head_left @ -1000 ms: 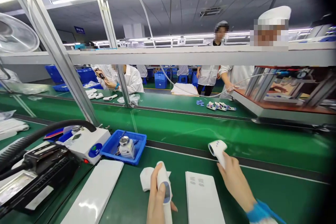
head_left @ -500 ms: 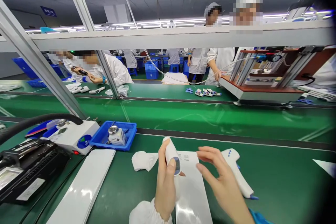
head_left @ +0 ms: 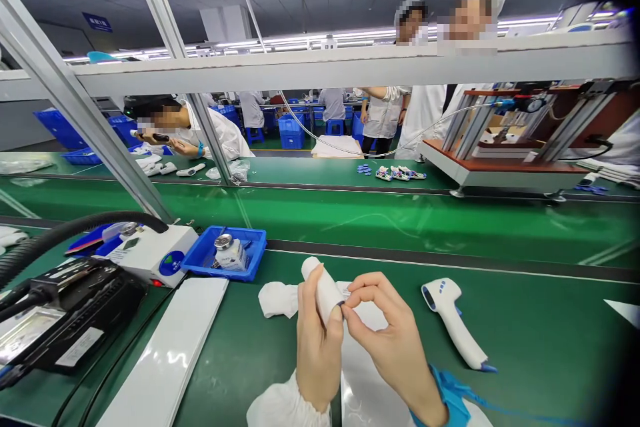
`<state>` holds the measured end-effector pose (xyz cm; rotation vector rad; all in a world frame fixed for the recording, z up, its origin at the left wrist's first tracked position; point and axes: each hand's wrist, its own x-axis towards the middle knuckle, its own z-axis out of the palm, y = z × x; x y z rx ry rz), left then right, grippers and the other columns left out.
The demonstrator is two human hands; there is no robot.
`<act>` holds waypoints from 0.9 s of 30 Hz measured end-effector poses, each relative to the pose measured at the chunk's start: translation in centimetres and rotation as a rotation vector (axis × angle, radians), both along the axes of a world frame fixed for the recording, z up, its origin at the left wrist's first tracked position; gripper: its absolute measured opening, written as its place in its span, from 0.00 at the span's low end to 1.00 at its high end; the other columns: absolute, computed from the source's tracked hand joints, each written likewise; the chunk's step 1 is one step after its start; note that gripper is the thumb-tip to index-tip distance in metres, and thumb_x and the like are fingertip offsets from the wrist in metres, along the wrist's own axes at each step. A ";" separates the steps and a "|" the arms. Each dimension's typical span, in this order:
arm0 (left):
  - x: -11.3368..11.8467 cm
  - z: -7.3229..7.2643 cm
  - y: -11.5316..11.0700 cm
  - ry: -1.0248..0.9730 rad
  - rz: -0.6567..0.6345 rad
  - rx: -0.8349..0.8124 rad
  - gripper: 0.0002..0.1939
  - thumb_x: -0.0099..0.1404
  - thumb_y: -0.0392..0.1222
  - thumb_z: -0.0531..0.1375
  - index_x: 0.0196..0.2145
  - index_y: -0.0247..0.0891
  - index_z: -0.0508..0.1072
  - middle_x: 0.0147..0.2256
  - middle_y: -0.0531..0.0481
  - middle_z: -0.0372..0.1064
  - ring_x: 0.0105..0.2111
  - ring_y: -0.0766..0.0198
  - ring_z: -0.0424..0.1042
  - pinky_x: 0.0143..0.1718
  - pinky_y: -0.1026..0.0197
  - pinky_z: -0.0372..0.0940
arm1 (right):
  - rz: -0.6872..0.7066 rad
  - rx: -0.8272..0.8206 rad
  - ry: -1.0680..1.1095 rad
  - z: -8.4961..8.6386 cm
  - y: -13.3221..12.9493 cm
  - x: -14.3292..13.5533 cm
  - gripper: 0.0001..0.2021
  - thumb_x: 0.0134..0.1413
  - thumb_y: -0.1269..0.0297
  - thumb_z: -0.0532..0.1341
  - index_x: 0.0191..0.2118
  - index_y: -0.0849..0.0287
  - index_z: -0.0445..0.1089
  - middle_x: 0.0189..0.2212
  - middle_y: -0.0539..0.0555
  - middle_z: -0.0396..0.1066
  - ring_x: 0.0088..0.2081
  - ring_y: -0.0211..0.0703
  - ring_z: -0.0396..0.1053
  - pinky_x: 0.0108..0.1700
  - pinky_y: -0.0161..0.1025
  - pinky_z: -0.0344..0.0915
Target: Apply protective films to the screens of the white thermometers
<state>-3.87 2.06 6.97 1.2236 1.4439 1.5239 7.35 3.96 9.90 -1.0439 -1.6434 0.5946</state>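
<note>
Cradling a white infrared thermometer (head_left: pixel 323 290) over the near middle of the green bench (head_left: pixel 245 360), the left hand (head_left: pixel 320 353) is wrapping its fingers round the casing, thumb pressing the near side. The right hand (head_left: pixel 400 340) is pinching a dark blue piece (head_left: pixel 341 303) at the casing's edge between thumb and forefinger; whether that piece is loose or attached, I can't tell. The shell is looking light, stiff and smooth, probably a bit slippery, so the thick body is offering the safest hold, with pressure staying off any screen or lens. A second thermometer (head_left: pixel 457 330) is lying to the right, its long handle suggesting an easy grip. To the left, a shallow blue tray (head_left: pixel 259 257) is holding a metal-capped bottle (head_left: pixel 231 255) and small items too unclear to name. Farther off, stacked blue crates (head_left: pixel 291 131) are standing beyond the line, their contents not showing.
</note>
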 end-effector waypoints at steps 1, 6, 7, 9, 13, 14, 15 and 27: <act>0.0 -0.1 0.0 0.001 0.013 0.008 0.23 0.67 0.44 0.52 0.59 0.43 0.61 0.59 0.42 0.57 0.61 0.49 0.54 0.59 0.49 0.54 | -0.005 0.019 -0.007 0.0 0.0 -0.1 0.04 0.51 0.71 0.62 0.29 0.54 0.69 0.35 0.52 0.68 0.37 0.43 0.70 0.39 0.39 0.68; -0.4 -0.5 -0.1 0.011 -0.022 0.010 0.23 0.68 0.43 0.52 0.60 0.46 0.59 0.58 0.43 0.58 0.56 0.51 0.60 0.56 0.51 0.56 | 0.017 0.072 -0.037 0.0 -0.6 -0.5 0.06 0.52 0.73 0.59 0.28 0.54 0.65 0.29 0.50 0.69 0.32 0.41 0.69 0.33 0.38 0.67; -0.5 -0.5 -0.1 0.012 -0.037 0.000 0.24 0.68 0.43 0.51 0.61 0.46 0.57 0.58 0.43 0.58 0.55 0.51 0.61 0.56 0.51 0.57 | 0.015 0.073 -0.056 0.0 -0.8 -0.6 0.07 0.52 0.73 0.59 0.28 0.54 0.65 0.28 0.50 0.70 0.30 0.41 0.69 0.32 0.38 0.66; -0.7 -0.4 -0.1 0.013 -0.050 -0.011 0.24 0.69 0.44 0.50 0.62 0.46 0.55 0.59 0.42 0.56 0.55 0.52 0.61 0.56 0.50 0.57 | -0.005 0.051 -0.093 -0.1 -1.2 -0.6 0.05 0.54 0.72 0.59 0.31 0.53 0.65 0.26 0.48 0.71 0.28 0.40 0.69 0.31 0.38 0.66; -0.9 0.0 -0.1 -0.004 -0.041 -0.029 0.23 0.70 0.44 0.48 0.62 0.45 0.53 0.64 0.44 0.48 0.62 0.52 0.51 0.60 0.50 0.50 | 0.022 -0.089 -0.077 -0.1 -1.6 -0.8 0.11 0.54 0.69 0.60 0.44 0.52 0.63 0.29 0.47 0.73 0.27 0.38 0.69 0.33 0.37 0.67; -0.8 0.2 -0.1 -0.022 -0.046 -0.038 0.23 0.70 0.44 0.48 0.62 0.45 0.53 0.65 0.44 0.46 0.63 0.53 0.49 0.61 0.50 0.49 | 0.042 -0.139 -0.066 0.0 -1.5 -0.9 0.13 0.54 0.69 0.60 0.45 0.52 0.62 0.29 0.47 0.73 0.27 0.38 0.69 0.34 0.37 0.67; -0.8 0.2 -0.1 -0.042 -0.054 -0.046 0.23 0.70 0.44 0.47 0.62 0.46 0.52 0.65 0.45 0.45 0.64 0.53 0.47 0.62 0.51 0.48 | 0.058 -0.193 -0.050 0.2 -1.4 -0.9 0.13 0.53 0.68 0.60 0.45 0.52 0.61 0.29 0.46 0.73 0.27 0.38 0.68 0.34 0.37 0.67; -1.9 1.7 0.5 -0.681 -0.324 -0.398 0.28 0.68 0.54 0.53 0.63 0.54 0.50 0.32 0.54 0.61 0.24 0.69 0.63 0.29 0.62 0.66 | 0.140 -0.486 0.203 -0.1 0.2 0.2 0.11 0.57 0.57 0.59 0.43 0.55 0.61 0.30 0.49 0.68 0.33 0.40 0.66 0.37 0.39 0.65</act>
